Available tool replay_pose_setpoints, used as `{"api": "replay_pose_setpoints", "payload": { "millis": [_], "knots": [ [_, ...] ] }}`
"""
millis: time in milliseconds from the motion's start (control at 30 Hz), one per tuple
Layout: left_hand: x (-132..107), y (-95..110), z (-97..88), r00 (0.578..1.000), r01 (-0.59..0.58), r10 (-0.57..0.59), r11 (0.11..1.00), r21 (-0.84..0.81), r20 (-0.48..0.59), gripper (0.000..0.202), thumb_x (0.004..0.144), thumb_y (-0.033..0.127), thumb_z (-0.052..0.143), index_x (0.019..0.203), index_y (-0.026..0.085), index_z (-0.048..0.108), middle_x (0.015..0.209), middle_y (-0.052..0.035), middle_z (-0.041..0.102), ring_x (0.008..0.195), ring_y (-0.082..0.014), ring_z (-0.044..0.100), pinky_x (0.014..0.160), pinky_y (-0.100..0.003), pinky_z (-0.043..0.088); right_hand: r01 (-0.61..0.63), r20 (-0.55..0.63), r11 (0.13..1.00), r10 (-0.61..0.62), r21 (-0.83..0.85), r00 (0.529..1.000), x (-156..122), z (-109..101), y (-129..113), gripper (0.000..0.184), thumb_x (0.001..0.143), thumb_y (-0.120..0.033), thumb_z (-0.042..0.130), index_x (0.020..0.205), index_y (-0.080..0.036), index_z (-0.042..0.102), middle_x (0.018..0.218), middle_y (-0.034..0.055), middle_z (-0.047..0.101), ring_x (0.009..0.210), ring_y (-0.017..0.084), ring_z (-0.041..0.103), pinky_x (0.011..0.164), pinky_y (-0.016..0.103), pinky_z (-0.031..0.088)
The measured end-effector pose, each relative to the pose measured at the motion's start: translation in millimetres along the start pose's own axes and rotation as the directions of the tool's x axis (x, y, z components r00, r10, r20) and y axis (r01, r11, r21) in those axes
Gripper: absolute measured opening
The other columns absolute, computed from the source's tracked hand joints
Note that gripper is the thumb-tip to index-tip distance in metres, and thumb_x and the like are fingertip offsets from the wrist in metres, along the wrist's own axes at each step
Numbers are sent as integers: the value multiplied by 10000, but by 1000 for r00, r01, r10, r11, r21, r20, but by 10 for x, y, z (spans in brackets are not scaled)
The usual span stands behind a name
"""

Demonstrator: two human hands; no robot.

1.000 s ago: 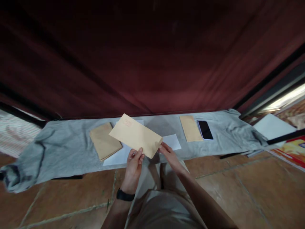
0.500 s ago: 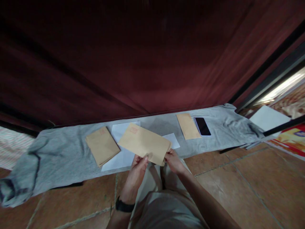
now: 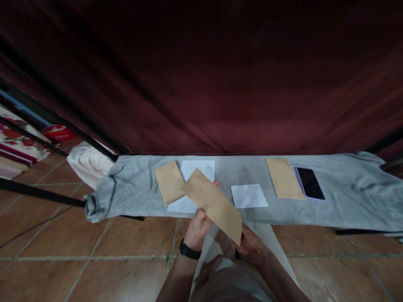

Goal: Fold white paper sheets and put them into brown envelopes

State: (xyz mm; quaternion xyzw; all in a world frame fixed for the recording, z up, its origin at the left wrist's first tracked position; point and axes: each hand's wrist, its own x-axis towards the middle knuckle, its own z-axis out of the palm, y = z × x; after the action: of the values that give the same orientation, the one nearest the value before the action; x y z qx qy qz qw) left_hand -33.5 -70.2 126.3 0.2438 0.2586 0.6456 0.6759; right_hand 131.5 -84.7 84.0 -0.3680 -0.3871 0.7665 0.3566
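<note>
1. Head view: a tan paper envelope (image 3: 217, 205) slants between a person's two grips, faint reddish print near its far end, its near end angled down toward the lap.

2. The left grip (image 3: 197, 228) is closed on the envelope's long edge, thumb on top and fingertips showing past the opposite edge; a black wristband (image 3: 190, 251) circles the wrist below.

3. The right grip (image 3: 252, 247) is closed on the envelope's near end, its fingers partly hidden by the paper.

4. Beyond the left grip and to its left, a stack of tan envelopes (image 3: 169, 181) overlaps a white sheet (image 3: 200, 168), itself partly covered by the held envelope.

5. Just beyond the right grip, a smaller white paper (image 3: 249, 196) lies flat on a table draped in gray cloth (image 3: 352, 193).

6. Farther out, to the right of the right grip, a single tan envelope (image 3: 283, 178) rests beside a dark-screened smartphone (image 3: 311, 183) in a pale purple case.

7. Dark red fabric (image 3: 220, 92) rises beyond both grips; terracotta floor tiles (image 3: 135, 260) spread below and left of the left grip.
</note>
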Motion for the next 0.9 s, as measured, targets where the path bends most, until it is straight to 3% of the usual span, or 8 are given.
{"api": "replay_pose_setpoints", "payload": {
  "millis": [133, 233, 333, 500, 600, 700, 800, 900],
  "knots": [
    [-5, -7, -8, 994, -106, 107, 994, 32, -17, 970, 632, 656, 842, 1458, 252, 534, 1631, -89, 368, 1552, -358, 172, 1266, -481, 219, -89, -96, 994, 95, 64, 991, 64, -46, 58, 333, 766, -555, 675, 808, -225, 677, 644, 33, 678, 527, 177, 587, 495, 288, 473],
    [22, 5, -7, 988, -146, 147, 989, 28, -50, 907, 664, 659, 819, 1433, 255, 559, 1614, -84, 400, 1547, -347, 201, 1268, -473, 212, 29, -226, 971, -85, -237, 970, 52, -180, 35, 228, 764, -464, 657, 811, -243, 627, 663, 15, 662, 535, 180, 562, 507, 286, 445],
    [54, 1, -10, 980, -165, 162, 986, -15, -118, 807, 711, 674, 775, 1381, 259, 607, 1565, -72, 476, 1538, -331, 241, 1270, -460, 214, 83, -294, 768, -340, -635, 894, -10, -323, -29, 124, 810, -385, 611, 815, -261, 600, 721, 20, 663, 636, 217, 606, 581, 308, 472],
    [78, -124, 18, 981, -128, 104, 981, -143, -166, 737, 766, 686, 718, 1352, 250, 621, 1467, -91, 578, 1510, -346, 308, 1249, -512, 257, 298, 32, 365, -584, -882, 811, -139, -362, -96, 196, 892, -245, 495, 913, -241, 690, 935, 81, 705, 900, 254, 658, 776, 359, 545],
    [82, -197, 49, 985, -82, 45, 973, -216, -168, 766, 798, 755, 621, 1372, 248, 597, 1465, -105, 577, 1520, -357, 280, 1230, -565, 277, 441, 258, 191, -588, -877, 767, -229, -331, -107, 293, 912, -186, 484, 1092, -246, 707, 1128, 97, 714, 1077, 261, 644, 900, 382, 547],
    [78, -211, 78, 988, -61, 32, 979, -193, -149, 799, 770, 752, 652, 1374, 232, 589, 1457, -122, 582, 1515, -369, 286, 1228, -567, 279, 442, 333, 88, -534, -893, 778, -324, -335, -143, 310, 888, -136, 507, 1065, -257, 731, 1110, 97, 726, 1048, 261, 659, 896, 395, 553],
    [64, -206, 111, 994, -47, 35, 991, -127, -101, 795, 749, 715, 700, 1355, 209, 604, 1422, -131, 610, 1480, -380, 354, 1230, -547, 284, 431, 288, 222, -477, -875, 830, -396, -337, -227, 301, 877, -146, 510, 994, -264, 761, 1077, 102, 745, 1033, 270, 677, 918, 412, 562],
    [43, -220, 151, 998, -38, 31, 993, -108, -63, 769, 755, 720, 686, 1326, 208, 630, 1379, -121, 643, 1433, -390, 426, 1201, -563, 336, 344, 196, 640, -293, -687, 936, -453, -325, -337, 258, 905, -284, 559, 1053, -279, 771, 1125, 94, 752, 1107, 292, 676, 996, 453, 545]
  ]
}}
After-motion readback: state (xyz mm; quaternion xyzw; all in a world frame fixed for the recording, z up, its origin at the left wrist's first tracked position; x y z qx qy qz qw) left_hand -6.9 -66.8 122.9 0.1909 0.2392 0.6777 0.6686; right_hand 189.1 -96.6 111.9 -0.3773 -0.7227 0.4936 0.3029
